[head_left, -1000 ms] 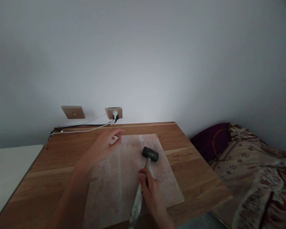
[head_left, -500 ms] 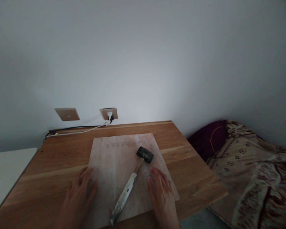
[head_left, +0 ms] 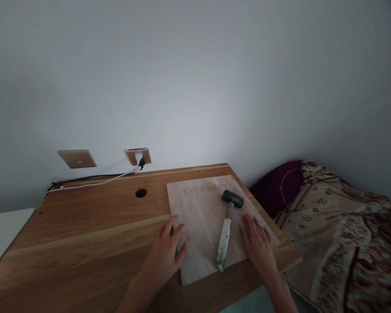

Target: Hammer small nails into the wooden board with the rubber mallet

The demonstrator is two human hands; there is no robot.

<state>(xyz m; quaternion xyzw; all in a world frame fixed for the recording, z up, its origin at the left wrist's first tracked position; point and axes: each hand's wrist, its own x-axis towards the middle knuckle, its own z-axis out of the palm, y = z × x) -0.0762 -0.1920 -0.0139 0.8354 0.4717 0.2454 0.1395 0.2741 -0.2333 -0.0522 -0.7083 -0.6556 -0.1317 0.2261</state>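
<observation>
A pale, flat board [head_left: 197, 234] lies on the wooden table, with a row of small marks near its far edge. On top of it rests a mallet [head_left: 224, 237] with a black head and a worn, white-coated handle. My left hand [head_left: 164, 252] is at the board's left edge, thumb and fingers apart, fingertips touching it. Spread over the board's right part is my right hand [head_left: 259, 243], just right of the mallet. Neither hand grasps the mallet.
The wooden table [head_left: 94, 248] has a round dark hole [head_left: 141, 193]. Cables [head_left: 97, 183] run along its back to a wall socket [head_left: 137, 156]. A white surface [head_left: 6, 234] adjoins at left. A bed with a patterned cover [head_left: 339, 234] and purple pillow [head_left: 273, 187] stands at right.
The board has slid right across the table with the mallet on it, uncovering the round hole. Both hands have moved right along with it. The view has shifted slightly.
</observation>
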